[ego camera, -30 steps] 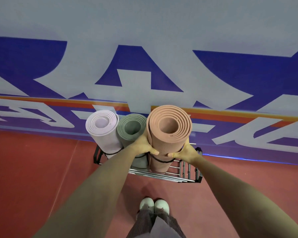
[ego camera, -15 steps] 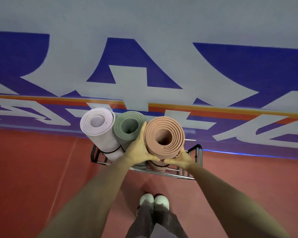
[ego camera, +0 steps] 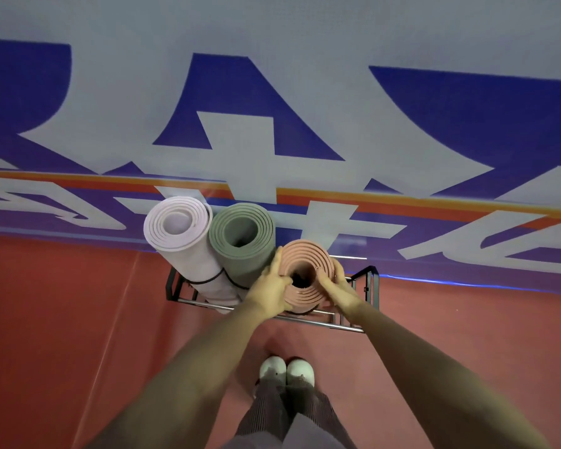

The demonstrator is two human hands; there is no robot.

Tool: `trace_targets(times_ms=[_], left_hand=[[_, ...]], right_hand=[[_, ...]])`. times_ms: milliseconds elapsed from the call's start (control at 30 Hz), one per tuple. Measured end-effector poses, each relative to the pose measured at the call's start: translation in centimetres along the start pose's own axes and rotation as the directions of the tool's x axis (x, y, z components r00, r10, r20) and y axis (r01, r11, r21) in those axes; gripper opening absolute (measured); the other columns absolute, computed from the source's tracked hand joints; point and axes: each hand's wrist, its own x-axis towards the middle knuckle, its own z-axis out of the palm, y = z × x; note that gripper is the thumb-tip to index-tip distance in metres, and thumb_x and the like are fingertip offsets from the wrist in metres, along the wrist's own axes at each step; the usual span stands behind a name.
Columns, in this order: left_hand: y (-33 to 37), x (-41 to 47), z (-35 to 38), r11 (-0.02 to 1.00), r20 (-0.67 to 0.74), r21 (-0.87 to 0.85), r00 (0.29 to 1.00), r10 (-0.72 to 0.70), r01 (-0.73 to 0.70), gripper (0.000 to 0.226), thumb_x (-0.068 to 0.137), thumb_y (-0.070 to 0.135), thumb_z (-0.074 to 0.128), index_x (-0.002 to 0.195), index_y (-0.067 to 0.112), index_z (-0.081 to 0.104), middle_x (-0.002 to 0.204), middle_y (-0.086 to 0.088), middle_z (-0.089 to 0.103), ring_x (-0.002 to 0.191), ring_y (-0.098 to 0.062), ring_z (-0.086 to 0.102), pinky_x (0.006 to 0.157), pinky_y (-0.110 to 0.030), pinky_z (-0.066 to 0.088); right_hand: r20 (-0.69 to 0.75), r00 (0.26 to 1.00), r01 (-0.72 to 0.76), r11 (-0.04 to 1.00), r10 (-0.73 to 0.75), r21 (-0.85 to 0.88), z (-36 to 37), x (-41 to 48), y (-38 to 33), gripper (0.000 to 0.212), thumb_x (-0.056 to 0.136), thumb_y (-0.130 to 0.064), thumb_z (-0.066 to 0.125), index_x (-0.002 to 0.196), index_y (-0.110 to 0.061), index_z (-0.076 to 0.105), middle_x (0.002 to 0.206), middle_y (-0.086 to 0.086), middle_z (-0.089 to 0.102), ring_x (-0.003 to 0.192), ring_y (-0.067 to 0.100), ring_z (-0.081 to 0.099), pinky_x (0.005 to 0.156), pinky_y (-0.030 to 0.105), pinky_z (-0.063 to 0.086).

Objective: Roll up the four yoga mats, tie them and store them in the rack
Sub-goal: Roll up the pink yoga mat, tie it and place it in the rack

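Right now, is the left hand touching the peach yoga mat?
Touching. The head view shows the left hand wrapped round the top of the peach yoga mat, with its thumb lying on the spiral end face. No gap shows between them.

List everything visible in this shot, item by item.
lilac mat: one, pale lilac, rolled, upright at the rack's left end
green mat: one, grey-green, rolled, upright beside the lilac mat
salmon mat: one, salmon, rolled, upright in the rack right of the green mat, its top lower
straps: two seen, black, round the lilac and green mats
rack: one, black frame with silver bars, on the floor by the wall
floor: red
wall banner: blue and white, orange stripe, behind the rack
shoes: two, white, in front of the rack
trouser legs: dark striped, bottom of view
left hand: grips the salmon mat's top, left side
right hand: grips its top, right side
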Motion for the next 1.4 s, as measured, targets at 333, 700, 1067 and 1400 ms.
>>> trace_targets(times_ms=[333,700,1067,1400], left_hand=[[-1.3,0.6,3.9,0.984,0.143,0.002,0.973,-0.178,0.18,0.055,0.089,0.021,0.063,0.14,0.025,0.044,0.16,-0.005,-0.008,0.135,-0.03,0.033,0.105,-0.042,0.04],[-2.6,1.9,6.1,0.963,0.229,0.069,0.935,-0.269,0.261,0.043,0.096,0.022,0.049,0.138,0.02,0.037,0.161,-0.001,-0.006,0.133,-0.032,0.032,0.106,-0.039,0.036],[-0.5,0.6,4.2,0.966,0.181,0.08,0.95,-0.256,0.245,0.044,0.097,0.036,0.044,0.134,0.011,0.046,0.145,-0.008,0.034,0.13,-0.031,0.039,0.105,-0.04,0.037],[2.2,-2.5,2.7,0.964,0.069,-0.02,0.962,-0.263,0.265,0.039,0.097,0.035,0.045,0.126,0.011,0.054,0.133,-0.012,0.046,0.124,-0.03,0.046,0.099,-0.037,0.039]], right_hand=[[0.038,0.996,-0.07,0.971,0.081,-0.23,0.9,5.7,6.7,0.074,0.087,-0.01,0.061,0.147,-0.029,0.021,0.121,0.007,0.056,0.093,0.017,0.057,0.081,0.032,0.047],[0.075,0.989,-0.097,0.934,0.131,-0.344,2.5,2.9,6.0,0.094,0.092,-0.016,0.06,0.149,-0.016,-0.015,0.141,0.009,0.042,0.127,0.026,0.044,0.082,0.017,0.036],[0.006,0.993,-0.104,0.914,0.116,-0.393,1.4,2.3,5.7,0.071,0.092,-0.036,0.056,0.15,-0.019,0.019,0.137,0.012,0.051,0.118,0.03,0.054,0.092,0.04,0.048],[0.061,0.998,0.035,0.887,-0.008,-0.46,3.1,-1.5,2.3,0.049,0.096,-0.023,0.051,0.139,-0.003,0.037,0.122,0.012,0.057,0.102,0.024,0.054,0.086,0.03,0.04]])
